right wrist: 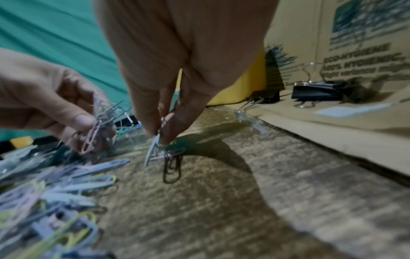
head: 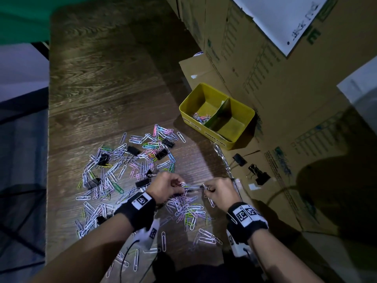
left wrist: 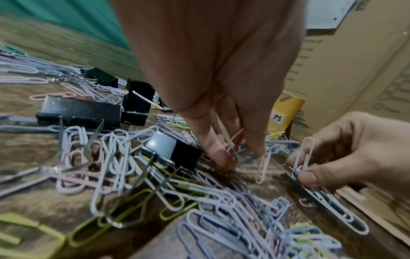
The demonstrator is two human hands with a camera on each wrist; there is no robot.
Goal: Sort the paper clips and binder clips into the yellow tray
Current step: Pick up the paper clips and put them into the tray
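Hands — left hand (head: 166,185), right hand (head: 221,190) — pinch paper clips (head: 194,187) near table edge (head: 228,170).

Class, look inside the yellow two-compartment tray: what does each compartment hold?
The yellow plastic tray holds a small heap of coloured paper clips in its left compartment. The right compartment's visible floor looks bare; its near corner is hidden by the wall.

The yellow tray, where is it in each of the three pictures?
Head: the yellow tray sits right of middle, by the cardboard boxes, with paper clips in its left compartment.
Left wrist: only a yellow corner shows, right of the left hand, before the boxes.
Right wrist: a yellow patch peeks out behind the right hand.
Shared landmark: the boxes behind the tray.
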